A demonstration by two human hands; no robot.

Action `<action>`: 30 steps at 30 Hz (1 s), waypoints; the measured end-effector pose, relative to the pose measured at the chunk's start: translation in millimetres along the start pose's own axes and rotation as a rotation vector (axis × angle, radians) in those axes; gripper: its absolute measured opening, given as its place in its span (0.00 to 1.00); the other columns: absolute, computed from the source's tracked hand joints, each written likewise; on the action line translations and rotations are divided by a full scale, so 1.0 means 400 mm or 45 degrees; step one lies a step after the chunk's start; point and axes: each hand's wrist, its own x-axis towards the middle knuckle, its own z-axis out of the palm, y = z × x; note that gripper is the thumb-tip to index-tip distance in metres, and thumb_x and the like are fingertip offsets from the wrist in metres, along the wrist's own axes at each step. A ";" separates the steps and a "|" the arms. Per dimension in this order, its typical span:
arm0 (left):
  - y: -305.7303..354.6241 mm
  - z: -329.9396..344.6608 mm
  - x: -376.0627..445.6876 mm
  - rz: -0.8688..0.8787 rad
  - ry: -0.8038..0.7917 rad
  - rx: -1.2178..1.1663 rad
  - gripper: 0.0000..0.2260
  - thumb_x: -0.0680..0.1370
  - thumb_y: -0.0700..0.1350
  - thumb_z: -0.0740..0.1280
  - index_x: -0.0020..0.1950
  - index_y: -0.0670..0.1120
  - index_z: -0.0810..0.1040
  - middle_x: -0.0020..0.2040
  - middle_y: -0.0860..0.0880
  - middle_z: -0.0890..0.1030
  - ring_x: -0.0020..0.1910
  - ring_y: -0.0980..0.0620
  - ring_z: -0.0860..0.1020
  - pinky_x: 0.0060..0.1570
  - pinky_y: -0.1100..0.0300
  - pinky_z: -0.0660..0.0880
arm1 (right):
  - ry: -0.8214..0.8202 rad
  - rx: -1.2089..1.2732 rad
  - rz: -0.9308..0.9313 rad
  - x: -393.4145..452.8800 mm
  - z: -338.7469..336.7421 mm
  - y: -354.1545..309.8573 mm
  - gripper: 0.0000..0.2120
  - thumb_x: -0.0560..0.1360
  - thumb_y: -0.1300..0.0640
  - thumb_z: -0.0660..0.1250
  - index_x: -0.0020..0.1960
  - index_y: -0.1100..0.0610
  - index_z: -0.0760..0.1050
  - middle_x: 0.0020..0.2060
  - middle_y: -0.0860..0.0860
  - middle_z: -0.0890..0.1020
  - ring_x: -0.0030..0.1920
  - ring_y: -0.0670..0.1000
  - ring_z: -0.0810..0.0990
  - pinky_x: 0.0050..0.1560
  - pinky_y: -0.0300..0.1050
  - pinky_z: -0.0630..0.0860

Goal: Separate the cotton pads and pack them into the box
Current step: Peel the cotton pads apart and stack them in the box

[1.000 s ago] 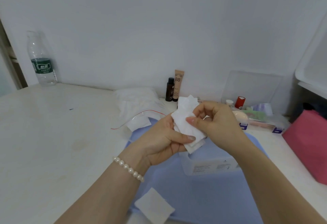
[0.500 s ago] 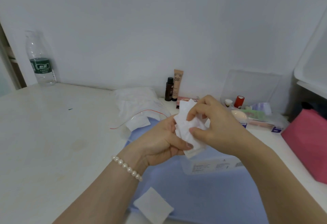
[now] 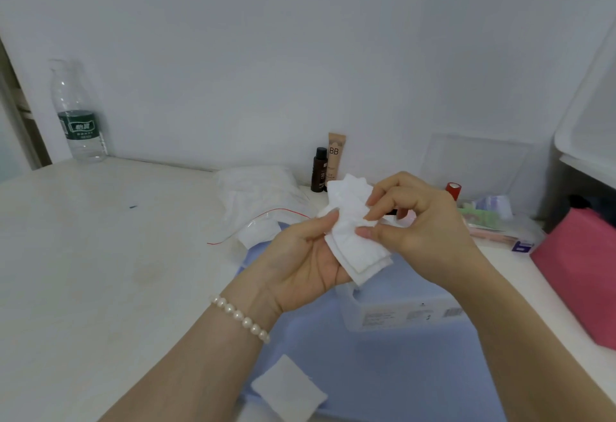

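At the centre of the frame, a person's left hand point(image 3: 300, 265) cradles a small stack of white cotton pads point(image 3: 355, 238) above a blue mat point(image 3: 383, 371) on the desk point(image 3: 100, 271), thumb laid along the stack's left edge and fingers curled behind it. The right hand point(image 3: 416, 221) meets it from the right, its grip pinching the top layers between thumb and forefinger, the remaining fingers bent above. A pearl bracelet point(image 3: 240, 316) circles the left wrist.

Directly below the hands sits the clear box point(image 3: 400, 311), partly hidden by the right forearm; whether it holds any pads cannot be told. One loose pad point(image 3: 288, 391) lies at the bottom centre, on the near edge of the mat. A clear plastic bag point(image 3: 263, 201) with a red strip rests left of the hands.

Against the wall stand a water bottle point(image 3: 78, 115) at upper left, and a dark small bottle point(image 3: 319, 170) beside a beige tube point(image 3: 336, 156) at centre. A pink object point(image 3: 580, 271) fills the right edge.
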 end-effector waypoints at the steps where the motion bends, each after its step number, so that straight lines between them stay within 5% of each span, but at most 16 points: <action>1: 0.002 0.000 0.000 -0.004 0.004 -0.015 0.22 0.75 0.44 0.61 0.69 0.40 0.68 0.66 0.39 0.74 0.58 0.41 0.78 0.59 0.45 0.73 | 0.010 0.020 -0.006 0.001 -0.003 0.002 0.16 0.61 0.68 0.77 0.31 0.50 0.76 0.39 0.47 0.79 0.39 0.36 0.74 0.40 0.27 0.66; 9: 0.007 -0.001 -0.007 0.018 -0.117 0.083 0.30 0.69 0.35 0.71 0.70 0.38 0.67 0.68 0.37 0.71 0.66 0.38 0.72 0.65 0.44 0.69 | 0.026 0.058 0.066 0.002 -0.017 0.005 0.15 0.62 0.68 0.76 0.31 0.50 0.76 0.38 0.50 0.81 0.35 0.40 0.74 0.36 0.28 0.67; 17: 0.000 -0.009 0.005 0.050 -0.046 0.096 0.27 0.72 0.32 0.58 0.72 0.39 0.64 0.69 0.37 0.71 0.67 0.38 0.70 0.61 0.44 0.71 | 0.061 0.524 0.318 0.009 -0.069 -0.004 0.14 0.63 0.72 0.73 0.29 0.53 0.80 0.30 0.48 0.83 0.31 0.46 0.80 0.33 0.36 0.76; 19: 0.000 -0.008 0.005 0.041 -0.026 0.090 0.25 0.72 0.34 0.58 0.70 0.39 0.66 0.67 0.36 0.72 0.66 0.36 0.72 0.60 0.43 0.71 | 0.070 0.784 0.339 0.011 -0.087 0.002 0.11 0.56 0.68 0.76 0.31 0.54 0.79 0.27 0.49 0.82 0.28 0.45 0.79 0.29 0.34 0.75; 22: -0.001 -0.005 0.003 0.031 0.003 0.068 0.22 0.73 0.38 0.59 0.68 0.40 0.70 0.66 0.38 0.74 0.63 0.38 0.74 0.60 0.42 0.70 | -0.081 1.059 0.387 0.009 -0.104 0.012 0.17 0.48 0.53 0.81 0.35 0.55 0.82 0.33 0.51 0.84 0.35 0.49 0.82 0.38 0.41 0.80; 26: -0.005 -0.007 0.006 0.014 0.022 0.105 0.23 0.76 0.41 0.58 0.72 0.42 0.65 0.68 0.41 0.72 0.68 0.42 0.70 0.63 0.43 0.69 | -0.338 0.738 0.511 -0.005 -0.076 -0.002 0.12 0.54 0.59 0.77 0.38 0.56 0.83 0.33 0.54 0.85 0.35 0.49 0.83 0.34 0.42 0.80; 30: -0.007 -0.009 0.006 0.010 0.016 0.133 0.23 0.78 0.42 0.57 0.73 0.41 0.63 0.69 0.40 0.72 0.68 0.41 0.70 0.64 0.44 0.68 | -0.276 0.439 0.573 -0.004 -0.039 -0.013 0.10 0.61 0.68 0.74 0.39 0.58 0.79 0.31 0.54 0.84 0.34 0.49 0.83 0.36 0.43 0.80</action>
